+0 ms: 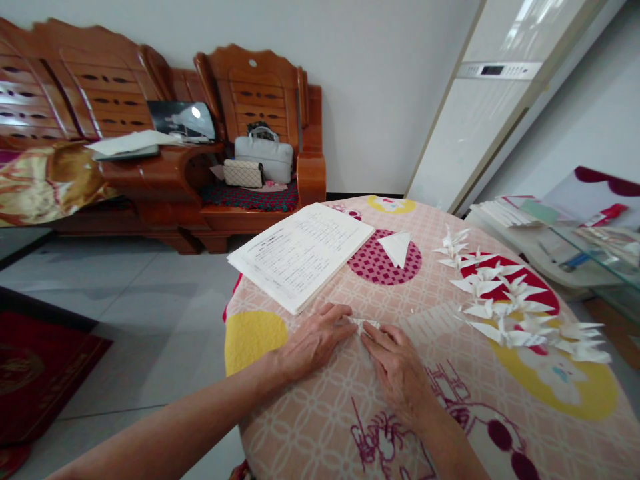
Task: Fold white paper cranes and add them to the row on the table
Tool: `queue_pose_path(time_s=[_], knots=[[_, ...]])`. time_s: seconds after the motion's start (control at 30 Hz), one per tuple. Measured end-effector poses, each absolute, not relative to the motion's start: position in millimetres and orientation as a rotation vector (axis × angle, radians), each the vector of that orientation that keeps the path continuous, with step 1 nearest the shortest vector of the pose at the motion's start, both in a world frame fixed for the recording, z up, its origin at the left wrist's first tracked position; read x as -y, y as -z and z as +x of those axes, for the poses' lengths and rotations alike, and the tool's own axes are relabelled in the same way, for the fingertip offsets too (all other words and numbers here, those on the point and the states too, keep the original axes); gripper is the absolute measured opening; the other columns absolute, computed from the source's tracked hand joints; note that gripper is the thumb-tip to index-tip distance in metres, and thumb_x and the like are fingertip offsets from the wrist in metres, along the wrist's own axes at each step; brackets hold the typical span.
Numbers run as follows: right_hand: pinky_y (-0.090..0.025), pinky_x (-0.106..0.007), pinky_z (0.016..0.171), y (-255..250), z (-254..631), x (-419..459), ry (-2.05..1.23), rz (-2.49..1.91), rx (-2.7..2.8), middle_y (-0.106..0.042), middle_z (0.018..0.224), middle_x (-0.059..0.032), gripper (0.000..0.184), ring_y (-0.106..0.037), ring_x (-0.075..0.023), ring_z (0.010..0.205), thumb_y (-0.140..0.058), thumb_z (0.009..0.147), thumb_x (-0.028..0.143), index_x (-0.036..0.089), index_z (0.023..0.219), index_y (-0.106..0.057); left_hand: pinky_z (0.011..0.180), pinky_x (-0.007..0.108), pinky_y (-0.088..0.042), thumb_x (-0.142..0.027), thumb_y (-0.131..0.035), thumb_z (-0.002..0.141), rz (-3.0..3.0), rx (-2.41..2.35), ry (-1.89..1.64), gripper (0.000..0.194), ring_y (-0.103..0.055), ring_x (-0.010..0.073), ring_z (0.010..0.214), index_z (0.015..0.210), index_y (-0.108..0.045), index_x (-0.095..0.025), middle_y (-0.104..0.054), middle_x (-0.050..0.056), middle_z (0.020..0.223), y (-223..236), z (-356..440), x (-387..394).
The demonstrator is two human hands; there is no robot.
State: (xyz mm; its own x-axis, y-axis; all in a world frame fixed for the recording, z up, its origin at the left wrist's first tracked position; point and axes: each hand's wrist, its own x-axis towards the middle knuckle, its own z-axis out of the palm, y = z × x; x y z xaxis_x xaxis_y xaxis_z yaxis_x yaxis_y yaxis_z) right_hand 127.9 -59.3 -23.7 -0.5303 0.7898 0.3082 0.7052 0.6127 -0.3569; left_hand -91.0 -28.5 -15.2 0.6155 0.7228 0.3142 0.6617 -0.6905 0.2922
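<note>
Paper point(359, 323), probably folded, under left hand point(316, 339) and right hand point(396, 368)

On the counter point(310, 407), a folded paper strip point(359, 324) lies under the fingers of the left hand point(315, 337) and right hand point(397, 370). From it, a stack of worksheets point(306, 257) lies at eleven o'clock, a folded paper triangle point(397, 248) at one, paper cranes point(501, 335) from two to three. Beyond the counter, an armchair point(263, 77) bearing a handbag point(270, 160) stands at eleven, an air conditioner point(475, 113) at one.
</note>
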Motion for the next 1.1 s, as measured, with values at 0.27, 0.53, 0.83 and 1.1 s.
queue_pose_path(time_s=[0.27, 0.53, 0.83, 1.1], knots=[[-0.048, -0.047, 0.095, 26, 129, 58, -0.243, -1.142, 2.402, -0.056, 0.137, -0.0079, 0.048, -0.05, -0.0274, 0.114, -0.046, 0.085, 0.01, 0.02, 0.131, -0.058, 0.083, 0.032, -0.048, -0.017, -0.044, 0.094, 2.655, -1.199, -0.657, 0.026, -0.053, 0.0178, 0.092, 0.108, -0.066, -0.019, -0.06, 0.008, 0.105, 13, -91, 30], [-0.046, -0.047, 0.096, 25, 128, 59, -0.261, -1.17, 2.409, -0.055, 0.137, -0.0068, 0.048, -0.047, -0.0284, 0.116, -0.046, 0.084, 0.01, 0.018, 0.13, -0.058, 0.084, 0.031, -0.046, -0.017, -0.044, 0.094, 2.62, -1.196, -0.644, 0.023, -0.054, 0.0179, 0.091, 0.101, -0.066, -0.017, -0.061, 0.008, 0.101, 13, -92, 30], [-0.046, -0.047, 0.097, 23, 126, 59, -0.294, -1.174, 2.402, -0.054, 0.139, -0.0056, 0.047, -0.046, -0.028, 0.115, -0.045, 0.087, 0.009, 0.018, 0.132, -0.056, 0.086, 0.036, -0.045, -0.017, -0.047, 0.092, 2.79, -1.181, -0.415, 0.039, -0.051, 0.0216, 0.099, 0.129, -0.053, -0.027, -0.055, 0.008, 0.117, 5, -87, 31], [-0.052, -0.038, 0.086, 23, 135, 57, -0.389, -1.118, 2.223, -0.069, 0.113, -0.0089, 0.029, -0.057, -0.0233, 0.101, -0.049, 0.087, 0.007, 0.018, 0.099, -0.073, 0.083, 0.035, -0.046, -0.017, -0.043, 0.093, 2.694, -1.296, -0.355, 0.032, -0.051, 0.0222, 0.097, 0.121, -0.058, -0.021, -0.058, 0.008, 0.109, 7, -87, 31]])
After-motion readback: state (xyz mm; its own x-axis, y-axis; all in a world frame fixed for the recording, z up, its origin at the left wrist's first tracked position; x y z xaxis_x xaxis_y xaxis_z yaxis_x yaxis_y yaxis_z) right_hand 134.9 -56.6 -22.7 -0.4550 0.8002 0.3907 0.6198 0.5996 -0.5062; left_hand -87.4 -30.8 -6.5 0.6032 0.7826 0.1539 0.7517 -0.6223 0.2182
